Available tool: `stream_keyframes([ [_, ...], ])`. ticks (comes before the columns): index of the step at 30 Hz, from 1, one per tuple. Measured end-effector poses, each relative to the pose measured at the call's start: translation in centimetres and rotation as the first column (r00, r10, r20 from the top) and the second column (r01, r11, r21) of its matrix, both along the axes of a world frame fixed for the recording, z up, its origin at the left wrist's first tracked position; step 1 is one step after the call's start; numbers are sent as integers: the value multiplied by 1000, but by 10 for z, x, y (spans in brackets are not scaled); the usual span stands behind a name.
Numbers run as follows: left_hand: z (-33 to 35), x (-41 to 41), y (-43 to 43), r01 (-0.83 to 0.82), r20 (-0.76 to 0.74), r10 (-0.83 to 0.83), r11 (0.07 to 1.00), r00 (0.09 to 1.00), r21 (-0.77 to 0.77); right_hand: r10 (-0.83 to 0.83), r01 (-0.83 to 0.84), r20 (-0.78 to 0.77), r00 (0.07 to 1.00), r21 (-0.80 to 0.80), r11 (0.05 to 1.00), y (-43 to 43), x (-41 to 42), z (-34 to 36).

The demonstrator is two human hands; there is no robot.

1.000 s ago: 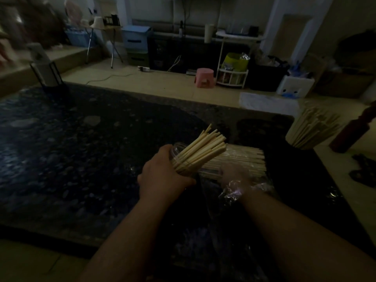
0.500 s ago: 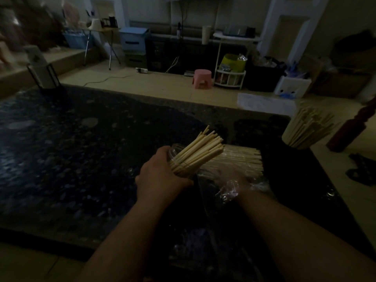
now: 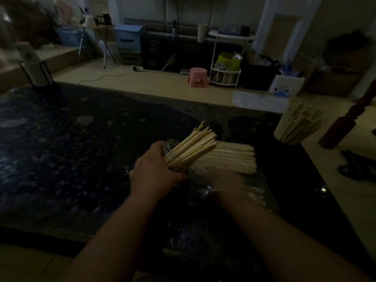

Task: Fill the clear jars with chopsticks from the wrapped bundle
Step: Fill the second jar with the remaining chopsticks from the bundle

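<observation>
We start at the clear jar (image 3: 169,144), just left of centre on the dark speckled desk (image 3: 81,159). It looks tilted, with a thick fan of chopsticks (image 3: 195,145) leaning out of its mouth to the right. The left hand (image 3: 154,169) has it, fingers wrapped round the jar's body in a full grip. We cannot tell whether its base rests on the desk.

Just beside it, on the right, lies the wrapped bundle (image 3: 232,157), flat on the desk, its far ends squared off. The jar's sticks lean over the bundle's left part. The right hand (image 3: 225,180) is at the bundle's near end, down in the crumpled plastic wrap (image 3: 203,191). It is blurred, so we cannot tell whether its fingers are spread or pinching sticks.

Well off to the right stands a second jar (image 3: 289,135), packed full, so we judge one done and this one part-way.

Now the dangers. The tilted jar hangs on one hand, and a nudge from incoming sticks could tip its load onto the desk. The fan at the mouth is uneven, so new sticks may jam crosswise. The loose wrap could snag fingers and drag the bundle apart.
</observation>
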State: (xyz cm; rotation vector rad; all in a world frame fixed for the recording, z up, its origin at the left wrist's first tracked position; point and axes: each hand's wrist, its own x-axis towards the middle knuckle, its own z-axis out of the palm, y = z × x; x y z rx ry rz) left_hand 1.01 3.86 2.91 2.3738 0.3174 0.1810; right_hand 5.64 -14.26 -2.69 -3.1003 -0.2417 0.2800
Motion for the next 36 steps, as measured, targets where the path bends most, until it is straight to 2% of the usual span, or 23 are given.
stream_keyframes([
  [1,1,-1,-1,6,-1,-6,1000,1000,3,-62,62,28,998,-12,998,1,-2,-6],
  [3,3,-3,-3,14,-5,-14,1000,1000,3,-192,208,-197,961,65,976,-18,-18,-7],
  [4,4,-4,-4,15,-7,-15,1000,1000,1,-205,224,-172,963,98,970,-21,-26,-7],
  [5,6,-6,-5,13,-8,-13,1000,1000,1,-139,160,-141,980,152,975,-25,-40,-13],
  [6,7,-7,-6,12,-5,-12,1000,1000,2,-93,90,28,995,117,989,-20,-42,-12],
  [7,9,-9,-7,12,0,-12,1000,1000,3,-4,4,-4,1000,139,990,-13,-46,-8],
  [8,10,-11,-7,14,4,-14,1000,1000,4,15,-8,-69,998,103,995,-6,-54,4],
  [10,12,-14,-9,22,3,-22,1000,1000,5,-25,30,-71,997,64,998,-11,-62,7],
  [12,14,-18,-11,22,-1,-22,1000,1000,15,-42,55,-113,993,107,993,-15,-69,4],
  [17,15,-28,-18,32,4,-32,999,999,36,76,-77,12,997,124,989,-21,-87,26],
  [21,15,-36,-22,31,17,-31,999,999,41,79,-76,-14,997,157,985,-30,-95,49],
  [29,16,-41,-17,-29,-18,31,997,999,71,47,-87,222,974,175,981,-47,-107,92],
  [32,17,-40,-18,-9,-38,12,997,999,78,58,-130,421,905,146,981,-48,-102,97],
  [36,15,-36,-19,10,-40,-6,996,999,91,107,-241,504,857,208,948,-43,-92,100],
])
